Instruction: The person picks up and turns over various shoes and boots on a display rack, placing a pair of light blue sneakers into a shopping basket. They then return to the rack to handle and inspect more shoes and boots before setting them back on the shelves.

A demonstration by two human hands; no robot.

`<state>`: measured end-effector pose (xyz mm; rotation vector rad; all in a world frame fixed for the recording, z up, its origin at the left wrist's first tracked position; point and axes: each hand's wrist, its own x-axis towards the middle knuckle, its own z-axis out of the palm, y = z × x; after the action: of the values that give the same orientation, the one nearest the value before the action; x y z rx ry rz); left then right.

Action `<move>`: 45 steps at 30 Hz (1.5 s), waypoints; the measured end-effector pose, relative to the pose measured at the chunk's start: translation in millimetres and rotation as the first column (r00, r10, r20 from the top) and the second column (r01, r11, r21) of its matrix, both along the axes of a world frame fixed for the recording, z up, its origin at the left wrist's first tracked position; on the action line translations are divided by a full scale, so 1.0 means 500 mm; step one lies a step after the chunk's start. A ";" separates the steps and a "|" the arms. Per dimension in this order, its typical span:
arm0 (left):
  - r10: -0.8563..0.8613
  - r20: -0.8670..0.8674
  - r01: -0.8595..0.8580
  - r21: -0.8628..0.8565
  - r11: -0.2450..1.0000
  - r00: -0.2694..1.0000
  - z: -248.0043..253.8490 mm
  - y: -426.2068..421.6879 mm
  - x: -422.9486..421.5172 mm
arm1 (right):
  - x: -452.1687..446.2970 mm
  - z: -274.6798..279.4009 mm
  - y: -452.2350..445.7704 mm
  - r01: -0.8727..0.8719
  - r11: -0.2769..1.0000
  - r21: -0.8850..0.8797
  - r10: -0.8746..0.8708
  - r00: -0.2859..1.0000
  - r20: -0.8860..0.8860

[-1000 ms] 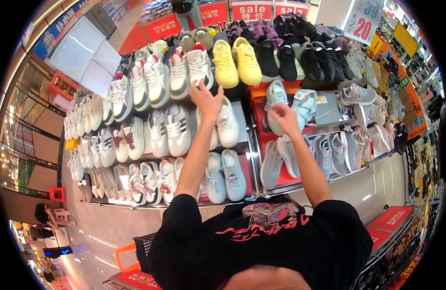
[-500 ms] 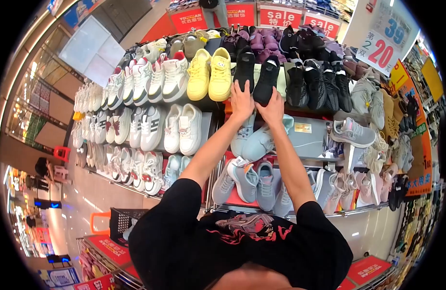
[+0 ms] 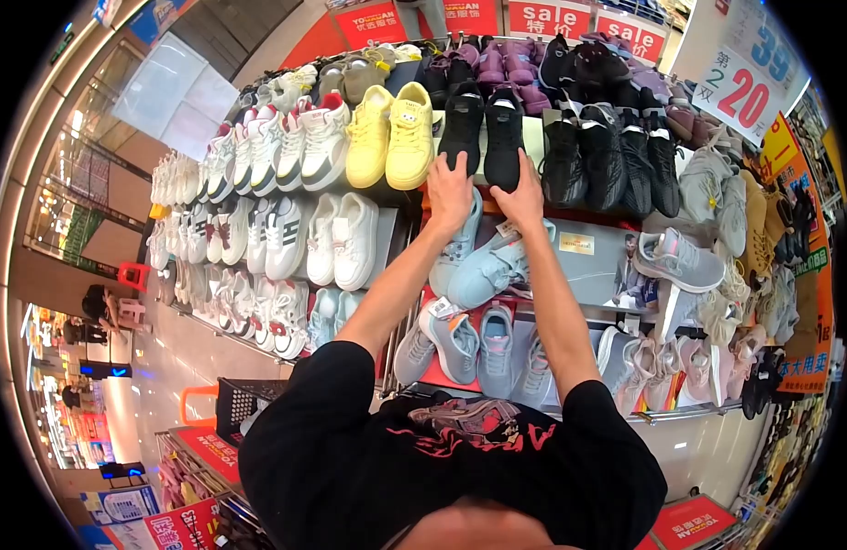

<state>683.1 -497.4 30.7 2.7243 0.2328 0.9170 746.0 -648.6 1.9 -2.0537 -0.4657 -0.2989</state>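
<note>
Two black sneakers stand side by side on the top row of the shoe rack. My left hand (image 3: 452, 194) grips the toe end of the left black sneaker (image 3: 463, 126), fingers bent around it. On the right black sneaker (image 3: 503, 137), my right hand (image 3: 522, 195) holds the toe end between thumb and fingers. Yellow sneakers (image 3: 389, 137) sit just left of them, and black knit sneakers (image 3: 599, 156) to the right. Under my hands, light blue sneakers (image 3: 486, 271) lie on the row below, one turned sideways.
Rows of white sneakers (image 3: 341, 240) fill the rack's left side. A single grey sneaker (image 3: 677, 258) rests on a grey shoebox (image 3: 584, 266). Grey sneakers (image 3: 497, 353) line the bottom row. A price sign (image 3: 742, 69) rises at the upper right. A black basket (image 3: 244, 403) is behind on the left.
The right black sneaker has moved up and back and now stands straighter, nearly parallel to the left one. Both hands remain at the toes. The view has shifted slightly.
</note>
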 end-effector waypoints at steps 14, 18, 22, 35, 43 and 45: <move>-0.143 -0.014 0.137 -0.192 0.972 0.990 0.026 0.032 -0.031 | -0.006 -0.008 0.003 -0.021 0.997 -0.073 0.023 0.999 0.032; -0.156 0.042 0.161 -0.148 0.976 0.987 0.059 0.086 -0.068 | -0.028 0.018 0.005 0.021 0.996 -0.084 -0.020 1.000 0.016; -0.033 0.134 0.029 0.034 0.999 0.990 0.072 0.155 -0.084 | -0.070 0.067 0.061 0.213 0.977 -0.015 -0.184 0.875 0.447; 0.007 0.214 0.031 -0.174 0.984 0.977 -0.006 0.185 -0.042 | -0.010 0.109 0.213 0.373 0.836 -0.403 -0.214 0.897 0.386; 0.016 0.206 0.032 -0.231 0.973 0.978 -0.012 0.194 -0.037 | -0.015 0.100 0.212 0.435 0.800 -0.414 -0.251 0.868 0.427; 0.021 0.188 0.019 -0.210 0.977 0.982 -0.010 0.195 -0.037 | -0.018 0.099 0.214 0.441 0.799 -0.408 -0.252 0.862 0.439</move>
<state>664.7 -399.8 25.9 2.4261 0.2769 1.0774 737.0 -541.5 51.5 -2.6107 -0.4020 -0.8816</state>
